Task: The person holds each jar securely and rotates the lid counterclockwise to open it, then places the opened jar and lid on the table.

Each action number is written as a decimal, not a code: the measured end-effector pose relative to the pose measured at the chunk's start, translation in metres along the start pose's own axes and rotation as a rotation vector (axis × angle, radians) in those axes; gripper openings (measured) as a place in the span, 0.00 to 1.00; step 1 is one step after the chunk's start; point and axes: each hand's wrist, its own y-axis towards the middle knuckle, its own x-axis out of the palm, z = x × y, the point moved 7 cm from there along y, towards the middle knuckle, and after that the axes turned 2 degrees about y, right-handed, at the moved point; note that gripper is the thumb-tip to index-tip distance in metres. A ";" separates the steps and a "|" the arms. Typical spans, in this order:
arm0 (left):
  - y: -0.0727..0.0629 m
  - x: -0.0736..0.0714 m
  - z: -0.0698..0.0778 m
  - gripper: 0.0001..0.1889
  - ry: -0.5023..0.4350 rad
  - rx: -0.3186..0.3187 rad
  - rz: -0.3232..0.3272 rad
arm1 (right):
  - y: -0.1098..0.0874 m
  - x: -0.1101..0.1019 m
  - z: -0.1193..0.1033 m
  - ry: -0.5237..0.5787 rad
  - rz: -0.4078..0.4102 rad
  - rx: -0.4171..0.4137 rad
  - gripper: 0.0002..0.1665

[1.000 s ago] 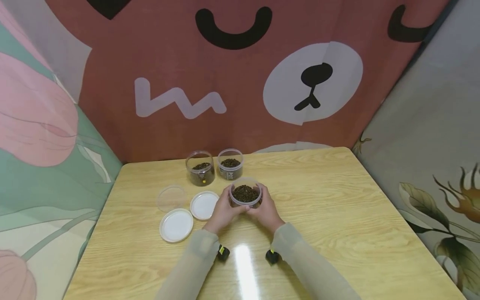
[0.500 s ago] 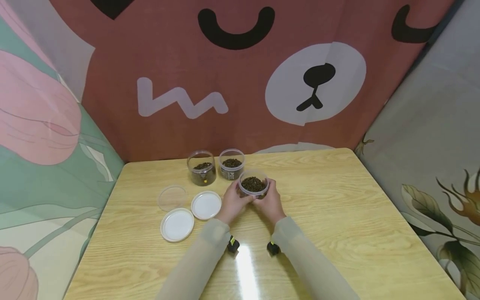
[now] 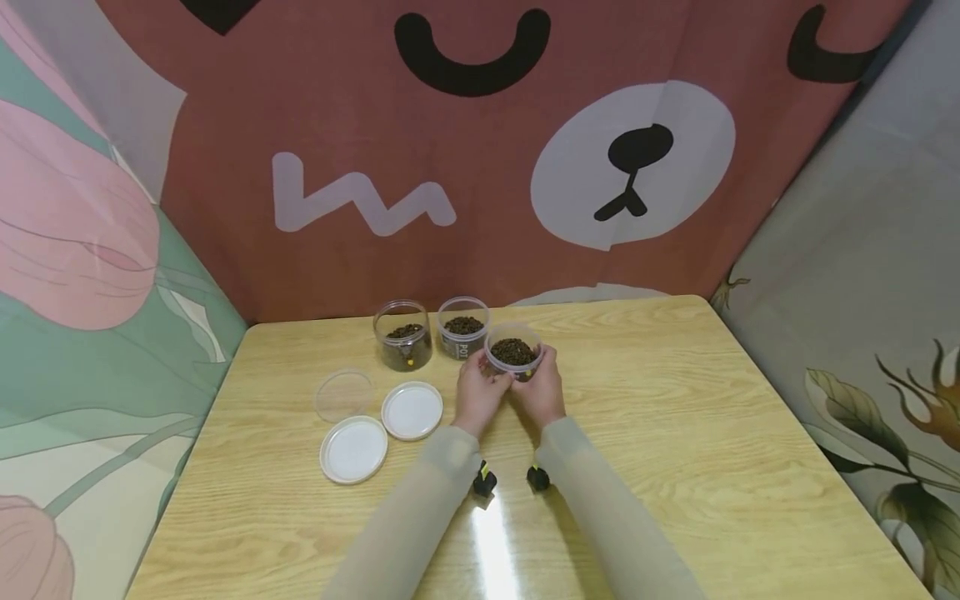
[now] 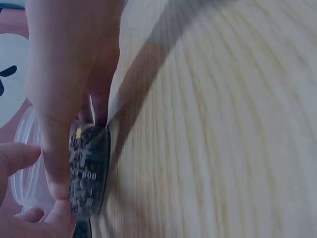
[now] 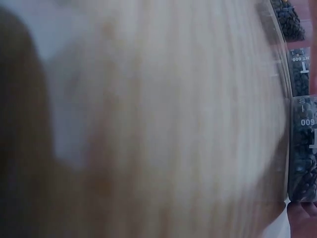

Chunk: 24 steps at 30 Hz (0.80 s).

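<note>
A clear plastic jar [image 3: 513, 352] of dark brown granules stands upright and uncovered between both hands. The left hand [image 3: 480, 393] grips its near left side, and the right hand [image 3: 543, 387] grips its right side, thumbs at the front. In the left wrist view the jar [image 4: 89, 171] shows white print and a small yellow mark, its base at or very near the wood. At the right edge of the right wrist view, part of the jar [image 5: 303, 158] is visible. Just left of it, a similar jar [image 3: 462, 327] and a wider jar [image 3: 402, 337] also contain dark granules.
Two white lids [image 3: 412, 411] and a transparent lid [image 3: 343, 396] lie flat on the wooden table [image 3: 637, 433], left of the arms. A red printed cloth [image 3: 480, 167] hangs behind the table's back edge, with patterned cloths on both sides.
Both hands have carried the jar away from the person and slightly right, bringing it beside the back row of jars. The other jars and the lids have stayed put.
</note>
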 end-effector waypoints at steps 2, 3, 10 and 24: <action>0.001 0.001 0.000 0.34 -0.005 -0.005 0.012 | 0.002 0.001 0.000 0.002 0.011 0.000 0.51; 0.001 0.002 0.001 0.33 -0.007 -0.006 0.018 | 0.003 0.001 -0.001 0.003 0.015 -0.004 0.51; 0.004 0.006 0.003 0.28 -0.041 -0.019 0.036 | 0.009 0.001 -0.001 0.001 0.059 -0.020 0.50; 0.004 0.015 0.003 0.31 0.064 0.004 -0.098 | 0.023 0.000 0.000 -0.039 0.065 -0.011 0.58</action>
